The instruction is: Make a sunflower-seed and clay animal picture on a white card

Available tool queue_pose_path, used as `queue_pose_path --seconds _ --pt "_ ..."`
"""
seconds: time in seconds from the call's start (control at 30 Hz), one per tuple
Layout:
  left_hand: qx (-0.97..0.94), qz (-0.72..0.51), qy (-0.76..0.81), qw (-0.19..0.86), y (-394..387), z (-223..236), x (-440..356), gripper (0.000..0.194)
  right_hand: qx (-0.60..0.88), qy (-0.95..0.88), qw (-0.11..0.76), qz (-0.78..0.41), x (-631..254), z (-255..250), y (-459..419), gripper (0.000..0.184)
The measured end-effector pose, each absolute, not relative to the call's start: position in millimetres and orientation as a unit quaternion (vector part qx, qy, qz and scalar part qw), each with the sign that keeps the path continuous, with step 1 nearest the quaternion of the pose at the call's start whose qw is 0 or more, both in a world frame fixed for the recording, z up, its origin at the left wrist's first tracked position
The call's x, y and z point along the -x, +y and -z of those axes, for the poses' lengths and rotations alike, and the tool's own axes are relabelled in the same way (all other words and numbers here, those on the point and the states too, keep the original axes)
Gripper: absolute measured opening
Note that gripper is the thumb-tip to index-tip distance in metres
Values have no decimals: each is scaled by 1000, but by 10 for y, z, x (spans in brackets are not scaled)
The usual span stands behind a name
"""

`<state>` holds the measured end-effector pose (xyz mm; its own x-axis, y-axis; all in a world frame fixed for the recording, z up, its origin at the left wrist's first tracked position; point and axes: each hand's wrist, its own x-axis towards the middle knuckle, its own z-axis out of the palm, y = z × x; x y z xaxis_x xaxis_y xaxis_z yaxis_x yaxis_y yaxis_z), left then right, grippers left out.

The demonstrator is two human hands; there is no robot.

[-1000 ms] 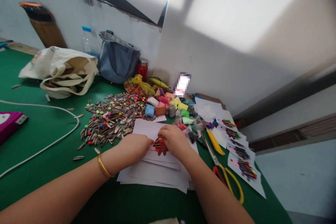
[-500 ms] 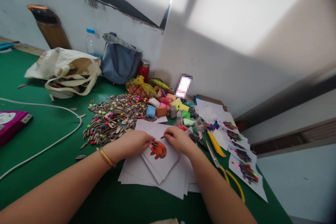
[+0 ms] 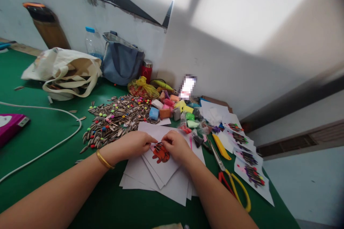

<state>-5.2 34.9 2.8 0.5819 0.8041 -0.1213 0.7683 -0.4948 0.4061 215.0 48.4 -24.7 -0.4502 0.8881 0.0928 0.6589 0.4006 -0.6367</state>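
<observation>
Lying atop stacked white paper sheets point(image 3: 172, 188), orange clay figure point(image 3: 162, 155) bearing sunflower seeds point(image 3: 158, 146), right hand point(image 3: 176, 146) at its upper edge, left hand point(image 3: 137, 144) just beside it — grip of either hand cannot be told.

Left hand point(image 3: 137, 145), right hand point(image 3: 177, 146) at orange figure point(image 3: 162, 155), white sheets point(image 3: 172, 188) beneath, striped seeds point(image 3: 114, 131) nearby

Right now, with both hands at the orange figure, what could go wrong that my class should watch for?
The left hand and right hand are close around the orange figure, so it might get disturbed. The loosely fanned sheets beneath could slide. The yellow-handled scissors near the right forearm might be knocked.
</observation>
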Motion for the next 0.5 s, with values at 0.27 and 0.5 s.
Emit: queue_pose_path --seconds 0.27,0.5 --pt "-874 -38 438 205 326 -44 42 42 476 -818 199 -255 -2134 234 473 12" --pt "-858 -51 467 208 285 -57 8 34 470 -826 192 -244 -2140 245 465 13"
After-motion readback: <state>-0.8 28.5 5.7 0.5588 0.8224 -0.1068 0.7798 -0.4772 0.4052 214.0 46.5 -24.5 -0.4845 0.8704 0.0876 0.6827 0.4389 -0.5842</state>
